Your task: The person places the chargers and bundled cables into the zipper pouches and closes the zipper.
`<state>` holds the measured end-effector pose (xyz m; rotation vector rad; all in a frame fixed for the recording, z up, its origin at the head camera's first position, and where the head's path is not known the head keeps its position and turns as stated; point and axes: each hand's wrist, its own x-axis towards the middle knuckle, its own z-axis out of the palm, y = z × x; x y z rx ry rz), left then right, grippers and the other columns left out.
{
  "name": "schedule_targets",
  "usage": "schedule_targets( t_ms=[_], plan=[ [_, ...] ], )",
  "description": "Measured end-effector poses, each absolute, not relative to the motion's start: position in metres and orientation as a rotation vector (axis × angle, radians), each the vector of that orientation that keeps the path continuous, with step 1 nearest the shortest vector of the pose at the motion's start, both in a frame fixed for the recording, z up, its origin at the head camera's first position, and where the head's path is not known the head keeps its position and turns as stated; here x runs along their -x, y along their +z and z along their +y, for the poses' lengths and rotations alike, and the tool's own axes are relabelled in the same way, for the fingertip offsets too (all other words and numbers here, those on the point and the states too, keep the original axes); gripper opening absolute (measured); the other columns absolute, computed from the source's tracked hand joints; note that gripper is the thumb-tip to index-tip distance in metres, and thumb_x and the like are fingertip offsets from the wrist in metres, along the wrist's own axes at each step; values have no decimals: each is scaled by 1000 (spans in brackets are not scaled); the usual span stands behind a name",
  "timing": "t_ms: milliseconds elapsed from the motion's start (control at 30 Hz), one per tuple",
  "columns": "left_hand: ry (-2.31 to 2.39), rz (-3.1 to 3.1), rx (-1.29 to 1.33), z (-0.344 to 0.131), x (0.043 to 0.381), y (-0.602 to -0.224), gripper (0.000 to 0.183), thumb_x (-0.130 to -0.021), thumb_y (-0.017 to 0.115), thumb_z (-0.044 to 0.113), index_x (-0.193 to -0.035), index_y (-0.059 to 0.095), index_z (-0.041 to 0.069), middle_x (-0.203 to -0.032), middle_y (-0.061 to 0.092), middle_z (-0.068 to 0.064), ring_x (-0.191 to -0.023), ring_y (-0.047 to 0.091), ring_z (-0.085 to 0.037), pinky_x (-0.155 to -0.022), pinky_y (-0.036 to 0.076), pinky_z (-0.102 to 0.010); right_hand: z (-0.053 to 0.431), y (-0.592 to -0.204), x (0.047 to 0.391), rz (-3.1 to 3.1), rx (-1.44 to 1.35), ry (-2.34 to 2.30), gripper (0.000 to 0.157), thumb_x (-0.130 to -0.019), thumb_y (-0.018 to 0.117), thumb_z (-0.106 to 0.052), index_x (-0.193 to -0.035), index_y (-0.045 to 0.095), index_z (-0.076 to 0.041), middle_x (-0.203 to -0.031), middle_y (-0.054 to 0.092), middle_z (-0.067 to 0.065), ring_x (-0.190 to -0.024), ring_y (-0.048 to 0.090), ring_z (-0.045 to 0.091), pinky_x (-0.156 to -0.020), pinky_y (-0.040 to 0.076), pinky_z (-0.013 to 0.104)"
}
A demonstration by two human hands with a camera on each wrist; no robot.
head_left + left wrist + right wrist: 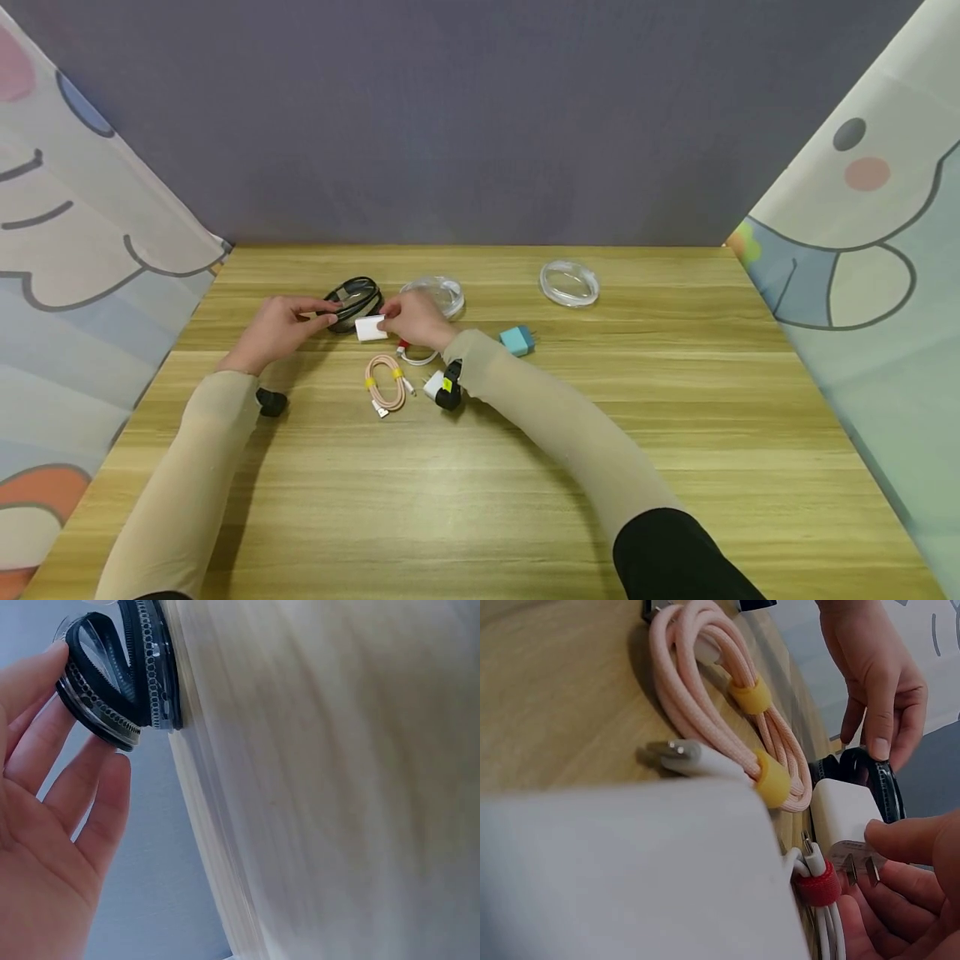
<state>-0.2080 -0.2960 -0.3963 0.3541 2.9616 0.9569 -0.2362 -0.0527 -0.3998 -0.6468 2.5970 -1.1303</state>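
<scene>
A round clear pouch with a black zip edge (362, 287) stands with its lid lifted at the back left of the table. My left hand (273, 336) pinches the pouch's lid between thumb and fingers; the left wrist view shows this black zip rim (96, 696) close up. In my right hand (420, 320) is a white charger plug (371, 328), held by thumb and fingers right at the pouch. Its two metal prongs (873, 870) point back toward the right palm. How far the charger reaches into the pouch cannot be told.
Near the hands lie a peach cable coil (384, 383) with yellow ties, a white cable (418, 361) with a red tie, and another white charger (433, 384). Farther right are a blue charger (517, 340) and a clear round pouch (570, 302); another clear pouch (452, 293) is partly hidden.
</scene>
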Motion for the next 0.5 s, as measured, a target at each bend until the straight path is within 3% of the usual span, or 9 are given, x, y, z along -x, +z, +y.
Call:
schedule_targets(
  t_ms=[233, 500],
  plan=[
    [1056, 2919, -301, -298, 206, -396, 32, -88, 61, 44, -112, 69, 25, -119, 62, -6, -84, 64, -22, -60, 50, -30, -52, -399, 235, 2556, 633, -1175, 27, -85, 70, -21, -108, 68, -7, -92, 68, -2, -67, 59, 6, -64, 46, 17],
    [1123, 2927, -303, -301, 206, -396, 26, -87, 64, 39, -107, 71, 25, -110, 66, -3, -71, 60, -25, -52, 46, -27, -50, -400, 237, 2481, 534, -1348, 31, -85, 69, -23, -111, 66, -7, -91, 66, -3, -78, 59, 8, -67, 48, 20]
  ],
)
